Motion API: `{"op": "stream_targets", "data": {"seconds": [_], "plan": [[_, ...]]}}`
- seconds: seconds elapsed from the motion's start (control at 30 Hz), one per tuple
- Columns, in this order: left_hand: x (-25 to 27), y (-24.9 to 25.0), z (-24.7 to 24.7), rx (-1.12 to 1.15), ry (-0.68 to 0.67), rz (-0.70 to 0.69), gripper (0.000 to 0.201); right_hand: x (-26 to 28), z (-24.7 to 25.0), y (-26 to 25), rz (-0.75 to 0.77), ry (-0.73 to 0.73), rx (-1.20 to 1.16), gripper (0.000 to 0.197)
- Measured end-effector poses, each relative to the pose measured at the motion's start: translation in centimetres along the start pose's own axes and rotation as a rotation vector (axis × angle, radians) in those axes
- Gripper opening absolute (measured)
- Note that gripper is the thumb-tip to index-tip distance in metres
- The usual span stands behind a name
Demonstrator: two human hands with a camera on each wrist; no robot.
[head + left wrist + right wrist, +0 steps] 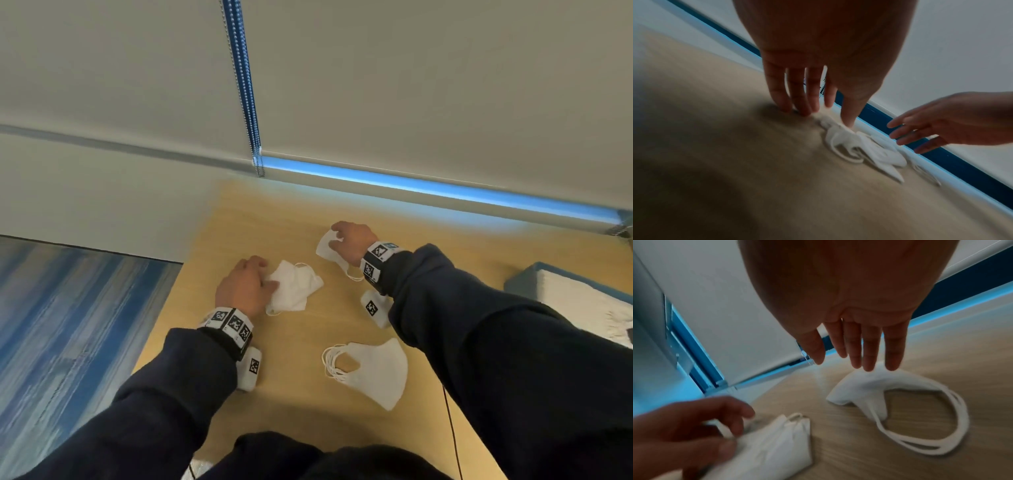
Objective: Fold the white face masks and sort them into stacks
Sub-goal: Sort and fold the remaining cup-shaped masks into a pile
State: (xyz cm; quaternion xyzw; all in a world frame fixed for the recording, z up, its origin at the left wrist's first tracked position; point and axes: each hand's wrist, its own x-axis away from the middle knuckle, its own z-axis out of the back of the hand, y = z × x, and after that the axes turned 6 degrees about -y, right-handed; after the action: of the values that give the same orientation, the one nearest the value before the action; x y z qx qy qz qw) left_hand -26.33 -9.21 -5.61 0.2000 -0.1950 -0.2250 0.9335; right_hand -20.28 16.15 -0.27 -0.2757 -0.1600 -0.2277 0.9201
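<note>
Fingers [846, 112] straight on crumpled mask [294, 286]

Wooden table [284, 404]; blue box [524, 279] at right; bead chain [245, 85]; black cable [451, 428].

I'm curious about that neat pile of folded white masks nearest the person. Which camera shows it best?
The head view: the stack of folded white fabric masks lies whole and unobstructed on the light wooden table. Neither wrist view shows it; they show other masks.
</note>
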Motion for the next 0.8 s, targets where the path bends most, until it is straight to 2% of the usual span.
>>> {"op": "stream_targets", "data": {"seconds": [0.07, 0.13, 0.2, 0.27, 0.33, 0.4, 0.5, 0.57, 0.63, 0.73, 0.8], "plan": [[0.5, 0.3, -0.8, -0.029, 0.07, -0.096, 0.04, -1.3, -1.0, -0.7, -0.052, -0.068, 0.127, 0.059], [0.8, 0.7, -1.4, -0.104, 0.056, -0.14, 0.039, -2.0, -1.9, -0.9, -0.091, -0.082, 0.247, 0.063], [0.5, 1.1, -1.5, -0.113, -0.005, -0.091, 0.039, -2.0, -2.3, -0.7, -0.101, -0.066, 0.309, 0.053], [0.0, 1.3, -1.2, -0.063, -0.066, -0.013, 0.035, -1.5, -2.2, -0.2, -0.084, -0.065, 0.348, 0.032], [-0.5, 1.4, -0.7, -0.003, -0.102, 0.035, 0.027, -0.6, -1.7, 0.5, -0.081, -0.071, 0.34, 0.026], [-0.7, 1.4, -0.1, 0.017, -0.095, 0.052, 0.019, 0.9, -0.7, 1.4, -0.105, -0.054, 0.177, 0.027], [-0.5, 0.9, 1.3, 0.04, -0.029, 0.023, 0.018, 3.7, 0.7, 3.3, -0.086, 0.03, -0.201, 0.022], [0.0, 0.9, 2.6, 0.107, 0.004, -0.039, 0.017, 6.2, 1.5, 4.2, -0.111, 0.13, -0.59, 0.01], [0.4, 1.5, 4.5, 0.2, 0.034, -0.1, 0.014, 8.6, 2.0, 4.7, -0.168, 0.175, -0.952, 0.009], [1.6, 3.6, 8.0, 0.288, 0.038, -0.234, 0.008, 11.3, 2.1, 5.0, -0.192, 0.165, -1.241, 0.007], [3.0, 5.7, 10.1, 0.161, 0.042, -0.372, 0.009, 12.6, 2.1, 5.1, -0.172, 0.173, -1.335, 0.006]]}}
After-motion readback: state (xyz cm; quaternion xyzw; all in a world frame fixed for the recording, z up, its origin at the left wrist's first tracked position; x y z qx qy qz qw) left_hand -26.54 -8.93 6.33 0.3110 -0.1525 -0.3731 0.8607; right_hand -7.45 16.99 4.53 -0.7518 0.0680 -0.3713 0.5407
